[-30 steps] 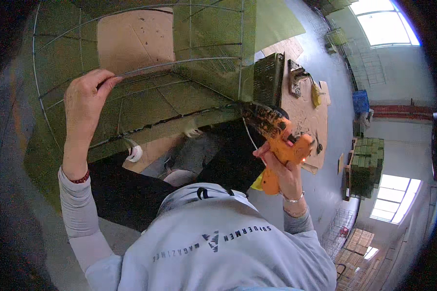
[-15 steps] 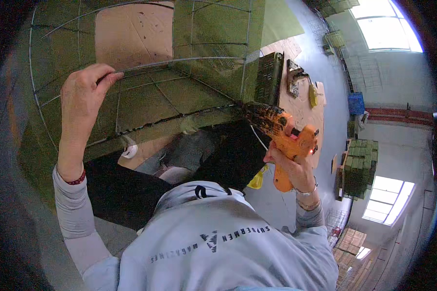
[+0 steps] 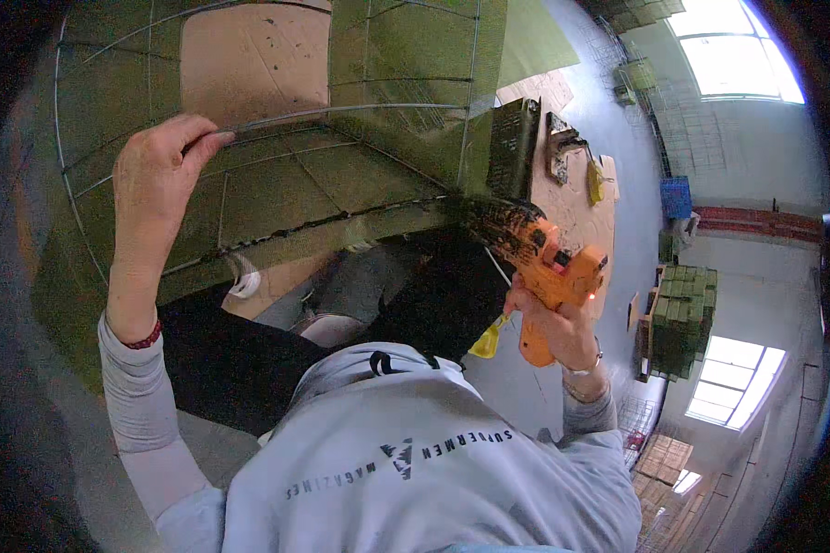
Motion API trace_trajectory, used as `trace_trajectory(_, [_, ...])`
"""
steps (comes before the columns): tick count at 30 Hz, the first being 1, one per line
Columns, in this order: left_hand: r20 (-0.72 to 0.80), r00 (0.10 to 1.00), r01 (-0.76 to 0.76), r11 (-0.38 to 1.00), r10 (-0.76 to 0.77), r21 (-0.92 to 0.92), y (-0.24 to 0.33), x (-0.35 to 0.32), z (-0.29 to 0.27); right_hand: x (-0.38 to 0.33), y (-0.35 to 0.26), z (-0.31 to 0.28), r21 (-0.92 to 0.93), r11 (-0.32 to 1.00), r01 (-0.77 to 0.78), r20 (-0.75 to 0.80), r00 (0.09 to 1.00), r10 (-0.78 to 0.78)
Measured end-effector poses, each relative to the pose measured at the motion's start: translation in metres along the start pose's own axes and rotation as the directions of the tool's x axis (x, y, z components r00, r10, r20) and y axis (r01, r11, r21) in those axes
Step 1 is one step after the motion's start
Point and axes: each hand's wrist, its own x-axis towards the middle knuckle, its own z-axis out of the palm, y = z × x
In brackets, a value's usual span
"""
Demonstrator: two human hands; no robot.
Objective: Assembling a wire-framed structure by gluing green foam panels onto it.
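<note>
A wire frame (image 3: 369,109) lined with green mesh (image 3: 401,60) stands before me, over my lap. My left hand (image 3: 157,184) is closed in a pinch on its near upper wire, at the left. In my right hand (image 3: 567,330) is an orange glue gun (image 3: 581,273), the fingers wrapped round its handle. Black residue coats the gun's front end, which points at the frame's near right corner. The tip itself is hard to make out there. An uneven black glue line (image 3: 314,224) runs along the mesh's lower near edge.
Beyond the frame's right side are a dark slotted crate (image 3: 512,138), a stained metal device (image 3: 557,157) and a yellow object (image 3: 597,181) on cardboard. A white ring-shaped item (image 3: 245,278) lies below the frame. Farther right are a blue crate (image 3: 675,197) and stacked green bundles (image 3: 684,313).
The glue gun has shifted slightly right and down, its front still at the corner. The left hand keeps its pinch on the wire and has barely moved.
</note>
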Motion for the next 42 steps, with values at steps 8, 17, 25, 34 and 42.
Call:
trace_trajectory(8, [0.024, 1.0, 0.006, 1.0, -0.006, 0.012, -0.003, 0.001, 0.001, -0.001, 0.011, 0.009, -0.011, 0.997, 0.071, 0.031, 0.997, -0.071])
trace_trajectory(17, [0.024, 1.0, 0.011, 1.0, -0.012, 0.024, -0.003, 0.0, 0.001, -0.001, 0.026, 0.013, 0.118, 0.99, 0.075, -0.029, 0.997, -0.072])
trace_trajectory(25, [0.076, 0.995, 0.057, 0.998, -0.06, 0.041, -0.004, 0.001, 0.001, 0.001, 0.028, 0.013, 0.113, 0.99, 0.088, 0.041, 0.995, -0.093])
trace_trajectory(34, [0.098, 0.993, 0.066, 0.997, -0.071, 0.05, 0.001, 0.002, -0.004, 0.0, 0.031, 0.03, 0.169, 0.985, 0.04, 0.082, 0.995, -0.055])
trace_trajectory(42, [0.09, 0.993, 0.081, 0.997, -0.081, 0.005, 0.003, 0.002, -0.002, -0.001, 0.034, 0.038, 0.011, 1.0, -0.002, 0.159, 0.987, 0.0])
